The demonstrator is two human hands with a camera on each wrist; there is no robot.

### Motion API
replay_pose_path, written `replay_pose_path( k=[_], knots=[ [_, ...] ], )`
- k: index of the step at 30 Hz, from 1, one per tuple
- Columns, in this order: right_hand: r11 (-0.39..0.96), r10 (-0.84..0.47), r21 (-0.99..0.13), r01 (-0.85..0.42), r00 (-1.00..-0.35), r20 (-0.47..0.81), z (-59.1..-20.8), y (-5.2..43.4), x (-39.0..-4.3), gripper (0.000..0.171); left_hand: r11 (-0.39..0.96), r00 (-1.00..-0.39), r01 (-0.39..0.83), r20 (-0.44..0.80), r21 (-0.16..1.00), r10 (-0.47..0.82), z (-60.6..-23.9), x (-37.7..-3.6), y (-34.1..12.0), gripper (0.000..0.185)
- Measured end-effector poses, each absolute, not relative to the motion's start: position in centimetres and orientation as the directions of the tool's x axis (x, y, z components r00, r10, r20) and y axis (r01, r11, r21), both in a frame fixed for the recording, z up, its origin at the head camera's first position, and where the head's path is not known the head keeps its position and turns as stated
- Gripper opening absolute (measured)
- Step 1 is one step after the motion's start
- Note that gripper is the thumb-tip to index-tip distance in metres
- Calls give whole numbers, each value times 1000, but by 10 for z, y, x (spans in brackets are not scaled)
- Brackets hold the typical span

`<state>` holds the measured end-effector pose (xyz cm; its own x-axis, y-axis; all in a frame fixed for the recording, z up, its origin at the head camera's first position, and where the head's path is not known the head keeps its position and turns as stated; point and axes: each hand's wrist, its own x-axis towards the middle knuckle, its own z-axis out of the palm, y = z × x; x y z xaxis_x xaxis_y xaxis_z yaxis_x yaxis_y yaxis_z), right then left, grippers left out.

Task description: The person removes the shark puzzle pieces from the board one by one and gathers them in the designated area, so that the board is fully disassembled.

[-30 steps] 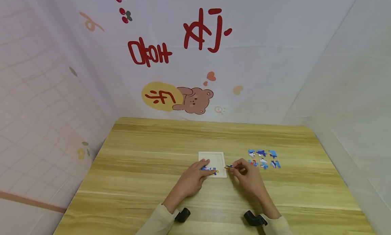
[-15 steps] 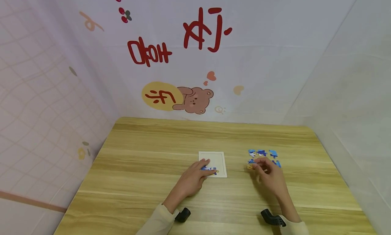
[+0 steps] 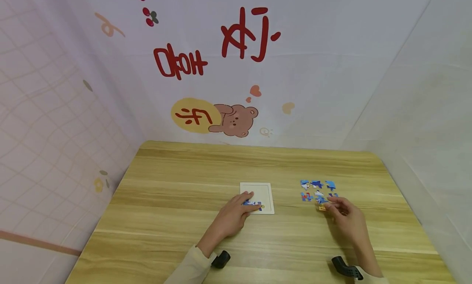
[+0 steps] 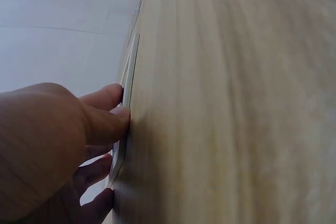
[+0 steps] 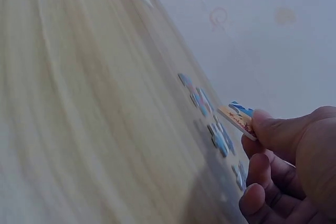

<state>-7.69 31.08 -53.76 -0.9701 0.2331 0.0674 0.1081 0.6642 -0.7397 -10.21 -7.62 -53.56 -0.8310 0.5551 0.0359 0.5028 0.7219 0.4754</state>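
Right hand [image 3: 344, 216] pinches 1 puzzle piece [image 5: 239, 119] between thumb and fingers, just near-side of the loose pieces [image 3: 318, 191] on the desk [image 3: 177, 202]. The piece looks tilted, front edge lifted; whether it touches the desk can't be told. Left hand [image 3: 236, 214] lies flat, fingers straight, pressing the placed pieces [image 3: 252, 204] at the near edge of the white board [image 3: 263, 191]. The board is to the left of the right hand and well apart from it; the left hand is already on it, so the right is the farther of the 2. Loose pieces lie in roughly 2 rows. Left wrist view shows only fingers on the board edge; piece artwork is too small to read. Right sleeve cut off at the frame's bottom.
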Motion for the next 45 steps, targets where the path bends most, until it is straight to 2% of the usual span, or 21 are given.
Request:
replay_pose_path(
  k=[5, 14, 24, 35, 45],
  knots=[
    [657, 285, -733, 175, -958, 26, -538, 321, -72, 34, 717, -829, 505, 39, 481, 558, -535, -102, -76, 42],
    [786, 244, -609, 107, -959, 146, -541, 338, -67, 20, 712, -831, 500, 42, 493, 554, -536, -102, -76, 42],
    [835, 236, -537, 123, -960, 148, -542, 347, -65, 19, 712, -831, 498, 39, 496, 554, -534, -102, -76, 41],
    [854, 211, -512, 98, -963, 169, -546, 350, -69, 17, 715, -831, 497, 33, 492, 555, -534, -102, -77, 41],
    [844, 244, -523, 116, -952, 184, -547, 348, -68, 14, 708, -828, 507, 48, 491, 559, -533, -101, -77, 41]
  ],
)
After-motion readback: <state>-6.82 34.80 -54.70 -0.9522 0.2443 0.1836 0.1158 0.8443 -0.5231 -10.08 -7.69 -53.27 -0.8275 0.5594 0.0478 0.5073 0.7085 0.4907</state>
